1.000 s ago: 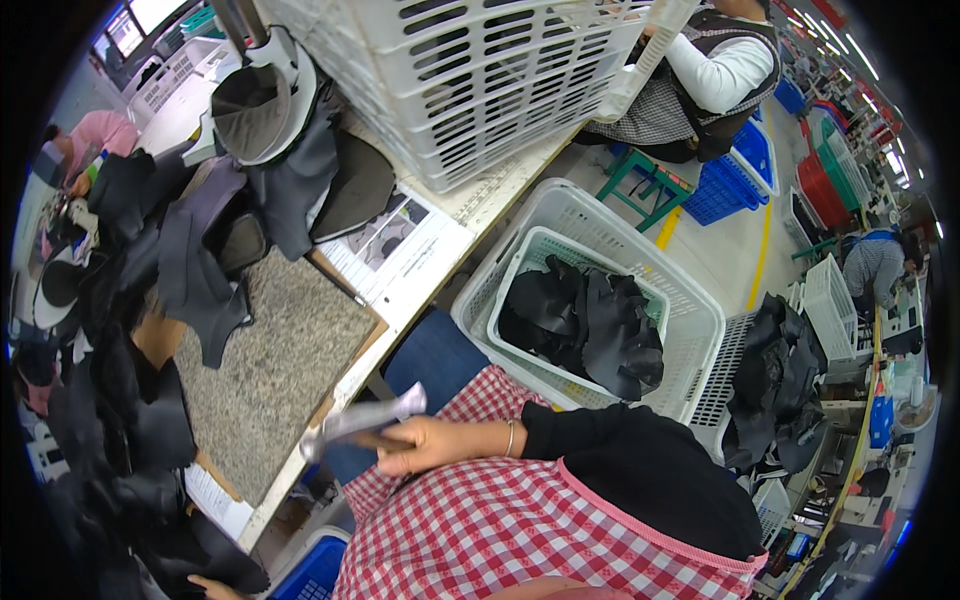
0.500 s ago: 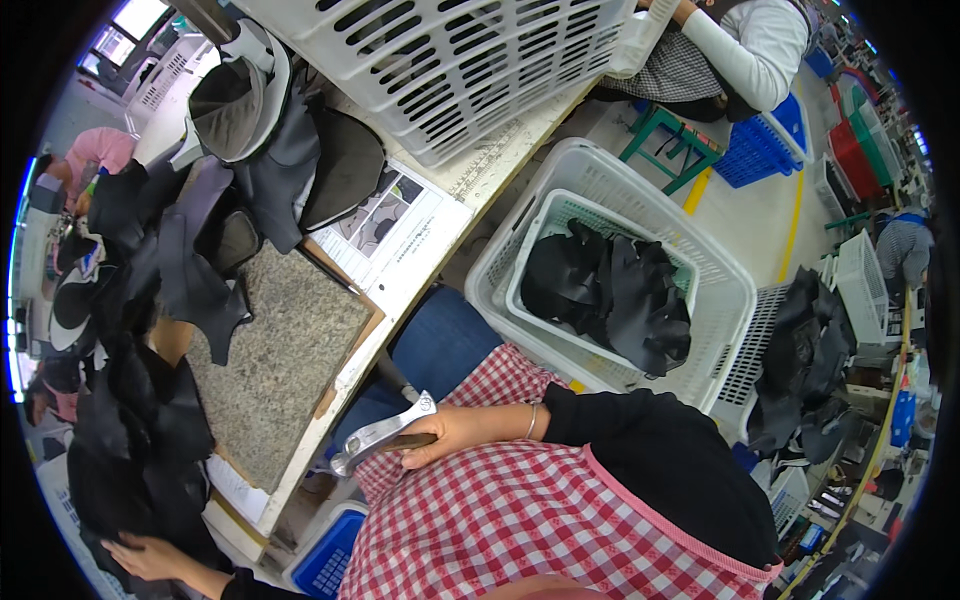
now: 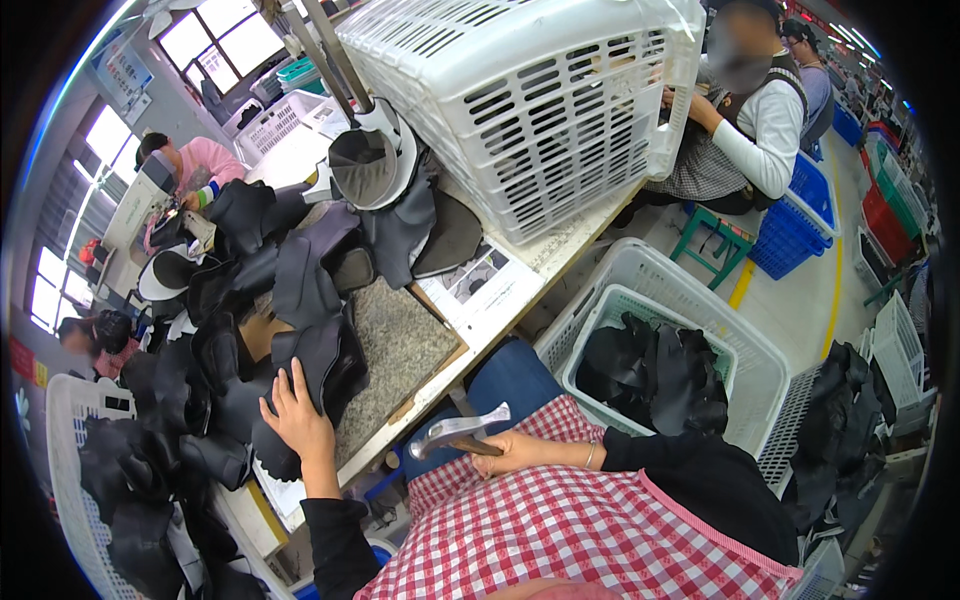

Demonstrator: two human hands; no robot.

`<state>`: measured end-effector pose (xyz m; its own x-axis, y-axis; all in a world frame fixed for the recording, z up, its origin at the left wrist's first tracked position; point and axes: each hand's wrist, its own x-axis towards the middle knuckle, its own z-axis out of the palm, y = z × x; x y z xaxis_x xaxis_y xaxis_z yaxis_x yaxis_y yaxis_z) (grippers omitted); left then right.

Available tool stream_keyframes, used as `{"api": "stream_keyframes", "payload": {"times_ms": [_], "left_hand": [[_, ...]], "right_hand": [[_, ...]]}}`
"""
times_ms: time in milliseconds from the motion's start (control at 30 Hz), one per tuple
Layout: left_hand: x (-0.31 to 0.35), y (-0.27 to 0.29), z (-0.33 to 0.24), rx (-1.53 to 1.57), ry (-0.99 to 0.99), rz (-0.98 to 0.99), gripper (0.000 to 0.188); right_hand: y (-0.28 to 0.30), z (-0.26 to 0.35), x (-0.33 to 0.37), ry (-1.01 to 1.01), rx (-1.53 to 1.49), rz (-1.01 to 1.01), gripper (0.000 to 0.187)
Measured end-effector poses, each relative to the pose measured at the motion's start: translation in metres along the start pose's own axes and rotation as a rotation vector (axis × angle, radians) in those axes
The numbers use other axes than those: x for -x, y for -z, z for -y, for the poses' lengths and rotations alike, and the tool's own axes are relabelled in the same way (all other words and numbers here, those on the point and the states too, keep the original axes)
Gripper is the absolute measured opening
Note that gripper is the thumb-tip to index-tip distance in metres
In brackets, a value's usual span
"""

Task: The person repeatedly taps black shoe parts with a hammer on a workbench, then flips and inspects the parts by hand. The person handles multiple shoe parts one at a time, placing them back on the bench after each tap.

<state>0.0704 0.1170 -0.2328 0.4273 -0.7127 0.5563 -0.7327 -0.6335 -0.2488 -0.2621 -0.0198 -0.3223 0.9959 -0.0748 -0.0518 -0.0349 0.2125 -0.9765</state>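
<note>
My left hand [image 3: 303, 418] lies with fingers stretched out on curved black leather-like pieces [image 3: 328, 358] at the left of the table, partly over a grey speckled slab [image 3: 395, 335]. My right hand [image 3: 512, 453] is closed round the wooden handle of a hammer [image 3: 450, 430], held at my lap with its metal head pointing left. A wide heap of black cut pieces [image 3: 185, 395] spreads past my left hand. Beyond the slab, a printed sheet [image 3: 490, 290] lies partly under more dark pieces.
A tall white slotted crate [image 3: 560, 120] stands on the table's far side. To the right, a green-white basket [image 3: 590, 385] of black pieces sits inside a larger white basket [image 3: 755, 345]. One person [image 3: 765, 130] sits beyond it; another in pink [image 3: 205, 160] works at the far left.
My left hand has come up from the lower left, and black pieces now overlap the slab beside it. The view has tilted up. My right hand still grips the hammer.
</note>
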Motion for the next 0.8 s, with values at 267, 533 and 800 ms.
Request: {"api": "stream_keyframes", "payload": {"times_ms": [267,533,800], "left_hand": [[0.029,0.022,0.001,-0.149,-0.141,0.172,0.085],[0.036,0.026,0.002,0.062,0.016,0.183,0.102],[0.036,0.015,0.008,0.208,0.105,0.126,0.100]], "right_hand": [[-0.025,-0.003,-0.017,-0.079,0.216,0.017,0.039],[-0.040,-0.021,-0.025,-0.119,0.391,-0.133,0.048],[-0.031,-0.018,-0.027,-0.051,0.190,-0.112,0.040]]}}
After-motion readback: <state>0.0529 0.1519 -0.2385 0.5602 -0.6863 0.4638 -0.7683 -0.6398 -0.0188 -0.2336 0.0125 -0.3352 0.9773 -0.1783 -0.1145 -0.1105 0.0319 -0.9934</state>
